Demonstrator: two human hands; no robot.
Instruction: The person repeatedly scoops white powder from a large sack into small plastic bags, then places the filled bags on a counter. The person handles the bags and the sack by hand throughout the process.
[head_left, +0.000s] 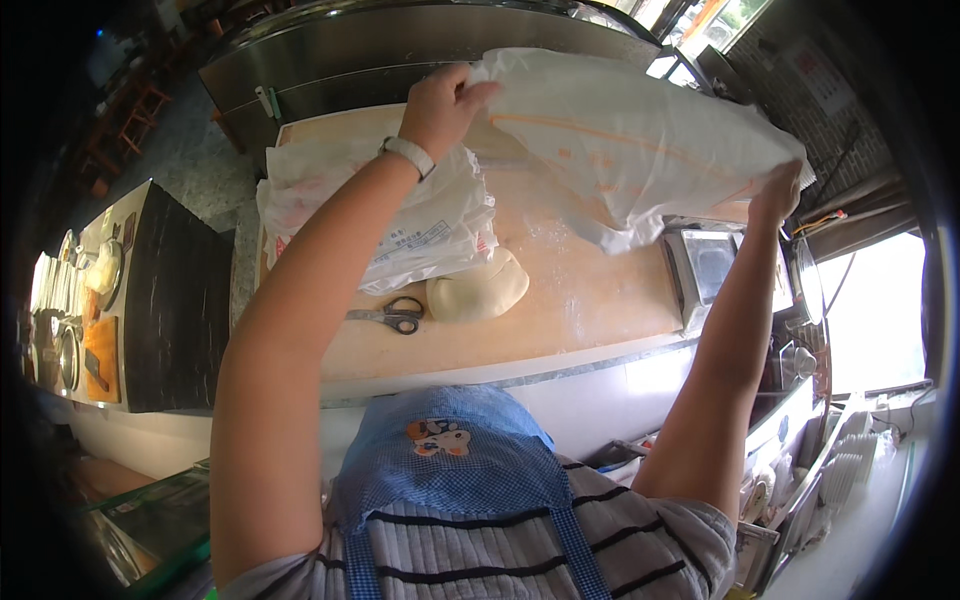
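A large white plastic bag (600, 142) with orange print hangs stretched between my two hands, above the far right of the wooden board (600, 300). My left hand (442, 105), with a watch on the wrist, pinches one end of it. At the other end my right hand (778, 191) grips the bag's edge. Beneath my left forearm lies a pile of printed white plastic sacks (420, 217). A smooth lump of dough (480, 289) rests against the near edge of this pile. Beside the dough lie scissors (401, 315) with black handles, their blades partly behind my left arm.
A scale (705, 259) stands at the board's right end. Behind the board rises a metal panel (420, 45). On the left, a dark-sided counter (176, 315) carries a cutting board (103, 356) and dishes. Stacked white items (844, 472) are at the lower right.
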